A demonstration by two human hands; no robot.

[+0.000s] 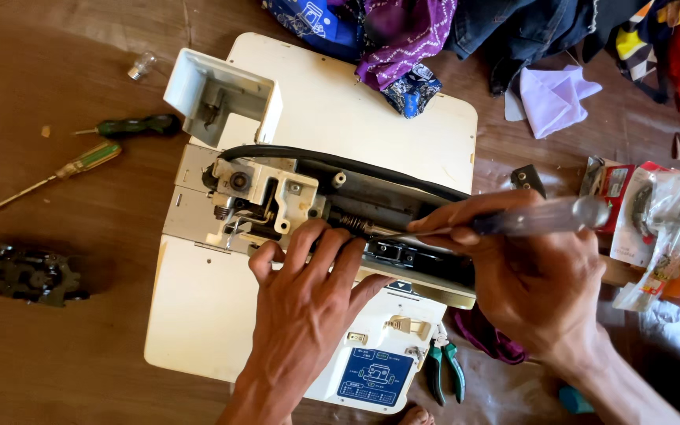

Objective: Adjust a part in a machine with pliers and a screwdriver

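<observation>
A cream sewing machine (pixel 371 118) lies on a brown floor with its top cover off, metal mechanism and a spring shaft (pixel 348 223) exposed. My left hand (pixel 308 287) rests flat on the machine's front edge, fingers spread over the open mechanism. My right hand (pixel 529 275) grips a screwdriver with a clear handle (pixel 545 216); its thin shaft points left, and the tip meets the spring shaft by my left fingertips. The hinged end cover (pixel 218 90) stands open at the machine's far left.
Two screwdrivers (pixel 131 126) and a small bulb (pixel 142 64) lie on the floor at left, a dark metal part (pixel 21 274) lower left. Green-handled pliers (pixel 444 368) lie by the machine's near end. Cloth heaps (pixel 513 31) at back, packaged parts (pixel 655 224) at right.
</observation>
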